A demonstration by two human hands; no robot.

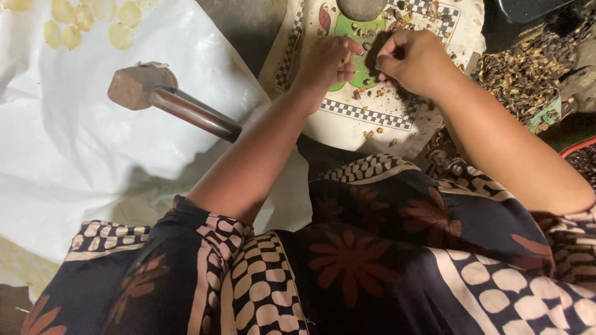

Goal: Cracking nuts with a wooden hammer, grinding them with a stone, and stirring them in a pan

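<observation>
Floor (pixel 248 25): dark, bare patch at 12 o'clock. White plastic sheet (pixel 68 149) covers it from 9 to 11 o'clock; pale flattened discs (pixel 93 18) lie on the sheet at 11, a wooden mallet (pixel 161 93) rests on it nearer centre. Printed cloth (pixel 323 118) with checkered border spread at 12 to 1 o'clock, scattered with shell bits. Heap of dark husks (pixel 528 68) at 2 o'clock.

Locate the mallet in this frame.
In the head view, the mallet lies on the white sheet, on the person's left, just left of the left forearm.
</observation>
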